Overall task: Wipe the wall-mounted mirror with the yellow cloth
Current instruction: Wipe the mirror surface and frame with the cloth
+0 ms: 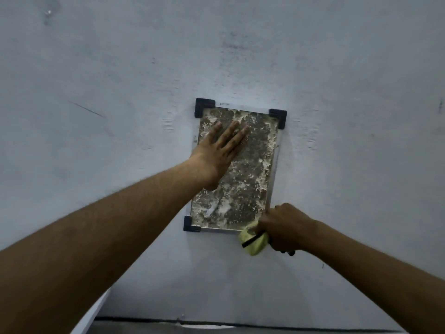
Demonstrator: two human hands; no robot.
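A pale grey-blue painted wall [313, 68] fills the view, scuffed and smudged, with a thin scratch [86, 109] at nine o'clock. A dark seam [265, 324] runs along six o'clock. Dim, even light.

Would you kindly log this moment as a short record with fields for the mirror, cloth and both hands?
mirror: on the wall, glass blotched with white residue
corner brackets: three visible, black; the fourth is hidden
left hand: open, flat against the upper left glass
right hand: at the lower right corner, fist closed
cloth: yellow, bunched in the right grip, at the bottom edge
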